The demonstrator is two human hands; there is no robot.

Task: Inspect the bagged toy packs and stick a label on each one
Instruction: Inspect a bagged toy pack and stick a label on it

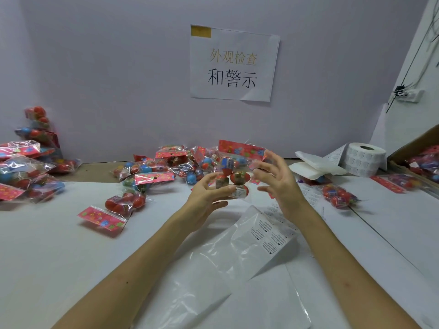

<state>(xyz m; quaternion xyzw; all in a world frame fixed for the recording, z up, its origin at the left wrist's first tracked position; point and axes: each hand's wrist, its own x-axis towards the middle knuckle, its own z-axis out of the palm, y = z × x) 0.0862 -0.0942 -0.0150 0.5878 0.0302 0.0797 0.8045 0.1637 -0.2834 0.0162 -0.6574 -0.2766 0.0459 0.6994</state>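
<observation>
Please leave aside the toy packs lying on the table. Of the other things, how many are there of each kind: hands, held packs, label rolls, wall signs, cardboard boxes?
Hands: 2 (left hand, right hand)
Held toy pack: 1
Label roll: 1
Wall sign: 1
Cardboard box: 1
Total: 6

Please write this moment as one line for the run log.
step: inspect | left hand: holds toy pack | right hand: open, beside pack | label sheet: lies on table
</observation>
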